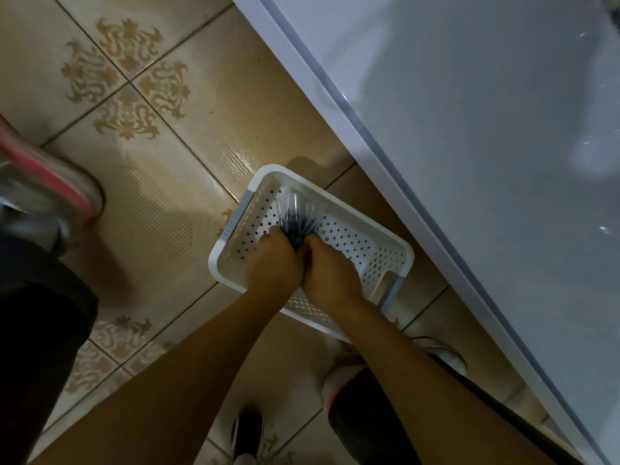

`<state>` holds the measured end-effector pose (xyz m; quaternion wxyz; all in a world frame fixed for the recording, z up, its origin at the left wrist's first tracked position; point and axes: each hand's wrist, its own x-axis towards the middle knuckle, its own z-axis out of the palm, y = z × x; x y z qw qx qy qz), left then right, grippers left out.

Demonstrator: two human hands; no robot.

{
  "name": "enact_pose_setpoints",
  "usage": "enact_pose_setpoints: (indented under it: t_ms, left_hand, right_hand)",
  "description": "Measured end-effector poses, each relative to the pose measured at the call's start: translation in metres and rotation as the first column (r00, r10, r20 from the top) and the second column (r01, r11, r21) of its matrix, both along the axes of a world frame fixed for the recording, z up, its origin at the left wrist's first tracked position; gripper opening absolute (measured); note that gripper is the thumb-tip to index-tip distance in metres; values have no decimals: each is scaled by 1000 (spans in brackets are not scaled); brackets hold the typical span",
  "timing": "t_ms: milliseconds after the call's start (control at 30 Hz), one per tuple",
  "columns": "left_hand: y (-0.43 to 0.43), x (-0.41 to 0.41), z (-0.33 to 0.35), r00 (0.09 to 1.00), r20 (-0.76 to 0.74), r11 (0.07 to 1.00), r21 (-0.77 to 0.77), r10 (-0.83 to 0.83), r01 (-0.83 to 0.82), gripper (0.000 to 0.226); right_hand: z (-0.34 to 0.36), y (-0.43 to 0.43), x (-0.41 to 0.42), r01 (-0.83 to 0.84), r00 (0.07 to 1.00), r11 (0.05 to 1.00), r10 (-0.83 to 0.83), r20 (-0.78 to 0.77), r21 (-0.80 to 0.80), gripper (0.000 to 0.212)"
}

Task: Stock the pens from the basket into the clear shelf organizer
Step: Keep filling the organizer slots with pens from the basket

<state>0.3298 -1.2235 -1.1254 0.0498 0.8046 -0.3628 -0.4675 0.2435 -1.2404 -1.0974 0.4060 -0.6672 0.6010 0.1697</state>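
Note:
A white perforated basket sits on the tiled floor beside a white table. Inside it stands a bundle of pens with clear barrels and dark caps, fanned out toward the basket's far corner. My left hand and my right hand are side by side inside the basket, fingers curled round the dark ends of the bundle. The lower ends of the pens are hidden by my fingers. The clear shelf organizer is not in view.
A white table top fills the upper right, its edge running diagonally next to the basket. Another person's pink-trimmed shoe and dark trouser leg stand at the left. My own shoes are below the basket.

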Motion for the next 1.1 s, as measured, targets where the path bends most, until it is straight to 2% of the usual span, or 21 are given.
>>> enact_pose_setpoints:
  t_ms: [133,200,267,333,433,500,567,667,733,833,933,1000,1067,1100]
  left_hand:
    - [-3,5,12,977,-208,999,39,33,-25,36]
    - [-1,9,28,964,-264,998,63,42,-27,34]
    - [4,10,51,927,-359,993,79,111,-89,31]
    - [9,9,85,847,-490,978,80,205,-190,25]
    - [17,9,142,754,-612,964,59,240,-259,17]
    - [22,10,182,696,-687,967,43,210,-249,13]
    - [27,9,223,659,-735,977,20,159,-213,13]
    - [40,6,286,693,-720,987,-91,28,-134,12]
    - [53,0,324,688,-724,983,-159,-55,-88,11]
    - [73,-10,369,667,-732,972,-230,-139,-50,6]
    - [91,-25,409,662,-720,948,-314,-207,-44,13]
    - [100,-37,431,634,-728,927,-371,-259,-48,11]
    - [109,-51,452,581,-753,908,-415,-309,-54,9]
    - [113,-59,462,551,-762,900,-434,-340,-46,10]
  right_hand:
    - [19,2,-4,120,988,989,-128,88,86,26]
    - [32,5,-5,160,978,982,-171,119,99,33]
    - [50,12,-6,256,949,962,-270,163,97,34]
    - [74,18,-7,444,859,890,-457,230,105,28]
    - [125,20,-7,701,628,695,-708,325,160,20]
    - [165,18,-7,782,464,576,-794,393,239,24]
    - [206,17,-10,828,335,503,-798,500,247,32]
    - [271,14,-18,856,222,477,-686,692,198,28]
    - [309,18,-26,826,258,544,-598,759,149,25]
    - [355,32,-33,733,450,680,-447,773,-34,21]
    - [394,56,-48,706,474,701,-356,805,-106,17]
    - [415,69,-61,751,401,654,-341,850,-92,32]
    - [436,85,-77,805,208,583,-451,868,110,57]
    - [447,92,-86,775,118,582,-515,849,245,61]
